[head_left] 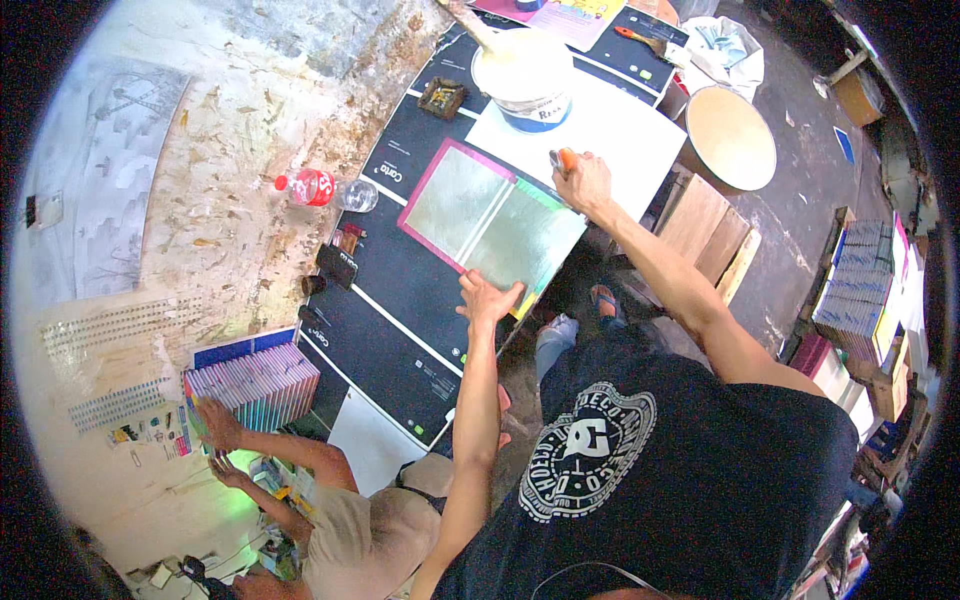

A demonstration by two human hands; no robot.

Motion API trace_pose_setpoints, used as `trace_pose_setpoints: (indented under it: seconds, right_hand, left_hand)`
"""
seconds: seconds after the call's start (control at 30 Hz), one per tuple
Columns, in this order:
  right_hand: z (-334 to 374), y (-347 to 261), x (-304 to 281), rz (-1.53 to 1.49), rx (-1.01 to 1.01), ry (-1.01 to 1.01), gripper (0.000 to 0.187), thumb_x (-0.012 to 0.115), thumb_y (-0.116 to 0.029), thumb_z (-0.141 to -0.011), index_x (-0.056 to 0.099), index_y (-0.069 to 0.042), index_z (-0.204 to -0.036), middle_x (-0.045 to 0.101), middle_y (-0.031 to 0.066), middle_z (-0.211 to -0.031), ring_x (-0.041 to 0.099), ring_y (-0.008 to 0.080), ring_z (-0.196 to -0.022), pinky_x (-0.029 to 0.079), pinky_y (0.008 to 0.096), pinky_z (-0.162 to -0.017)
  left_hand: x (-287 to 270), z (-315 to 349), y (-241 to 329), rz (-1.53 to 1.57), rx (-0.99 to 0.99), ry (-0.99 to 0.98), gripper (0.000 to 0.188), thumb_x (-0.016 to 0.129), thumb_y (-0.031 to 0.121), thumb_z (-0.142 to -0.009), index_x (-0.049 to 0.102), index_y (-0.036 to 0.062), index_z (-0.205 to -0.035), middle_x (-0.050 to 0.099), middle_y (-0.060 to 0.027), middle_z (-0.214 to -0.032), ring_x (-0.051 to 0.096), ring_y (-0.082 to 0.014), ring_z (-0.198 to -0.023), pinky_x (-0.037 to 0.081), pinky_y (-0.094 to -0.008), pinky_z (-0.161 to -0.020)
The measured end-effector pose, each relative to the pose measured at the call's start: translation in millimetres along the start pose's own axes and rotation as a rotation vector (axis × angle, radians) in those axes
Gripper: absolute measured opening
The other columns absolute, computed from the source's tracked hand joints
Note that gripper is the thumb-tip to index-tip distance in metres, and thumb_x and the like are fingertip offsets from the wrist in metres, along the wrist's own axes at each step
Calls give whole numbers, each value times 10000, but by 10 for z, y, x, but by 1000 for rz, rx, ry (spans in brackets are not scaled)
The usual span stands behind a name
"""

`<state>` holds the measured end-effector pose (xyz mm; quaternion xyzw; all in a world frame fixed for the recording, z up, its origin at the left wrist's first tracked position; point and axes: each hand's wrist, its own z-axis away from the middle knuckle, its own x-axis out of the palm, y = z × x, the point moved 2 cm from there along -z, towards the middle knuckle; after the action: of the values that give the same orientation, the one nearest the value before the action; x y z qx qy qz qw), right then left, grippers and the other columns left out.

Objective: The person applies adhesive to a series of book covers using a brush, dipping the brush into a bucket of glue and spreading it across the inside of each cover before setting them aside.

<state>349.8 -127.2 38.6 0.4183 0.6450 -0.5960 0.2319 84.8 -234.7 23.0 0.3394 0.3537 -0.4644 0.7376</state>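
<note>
Workshop desk lined with black sheets. Left hand lies flat, fingers spread, pinning open book cover; right hand grips orange-handled tool at cover's far edge. Gluing/smoothing step, probably; next stroke needs cover held steady.

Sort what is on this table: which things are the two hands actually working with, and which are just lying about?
In hand:
- open book cover, held flat by the left hand
- orange-handled tool, gripped in the right hand

Lying about:
- white tub
- plastic bottle
- brush
- small dark tray
- book stack, handled by another person
</note>
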Motion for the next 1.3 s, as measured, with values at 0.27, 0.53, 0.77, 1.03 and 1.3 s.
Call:
trace_pose_setpoints:
  seconds: [0.27, 0.53, 0.77, 1.03, 1.3]
  right_hand:
    - [518, 467, -403, -137, 468, -291, 456, 572, -501, -893, 648, -52, -904, 696, 197, -757, 710, 355, -749, 564, 460, -712]
    - [73, -400, 84, -664, 139, 53, 367, 708, -406, -823, 608, -55, -791, 660, 148, -718, 665, 325, -679, 516, 432, -614]
    - [119, -1032, 1278, -271, -35, -394, 429, 622, -510, -851, 631, -86, -910, 675, 193, -757, 673, 410, -739, 532, 510, -687]
    - [-915, -656, 410, -99, -283, -40, 389, 651, -469, -853, 672, -81, -865, 658, 172, -654, 680, 369, -662, 535, 485, -607]
    - [-1288, -1365, 1320, -284, -927, -664, 316, 771, -351, -764, 656, -88, -897, 663, 122, -765, 651, 343, -755, 516, 435, -721]
  left_hand:
    - [19, 34, -94, 20, -16, 14, 1119, 788, 601, -626, 316, -28, -1422, 325, -187, -1437, 398, -406, -1331, 281, -706, -1046]
    - [-30, 81, -35, 16, 1, 16, 1090, 796, 579, -645, 318, -26, -1416, 355, -182, -1422, 412, -390, -1329, 280, -697, -1058]
    - [-114, 140, 96, 17, 28, 43, 1119, 812, 623, -592, 353, -14, -1389, 410, -178, -1389, 476, -372, -1274, 334, -669, -989]
    - [-112, 74, -126, 150, 14, 75, 1036, 818, 542, -615, 366, -27, -1354, 406, -183, -1372, 463, -369, -1275, 313, -649, -1013]
    - [-153, 57, -97, 196, -2, 53, 1130, 826, 564, -598, 312, -28, -1412, 340, -197, -1445, 417, -402, -1308, 302, -699, -1026]
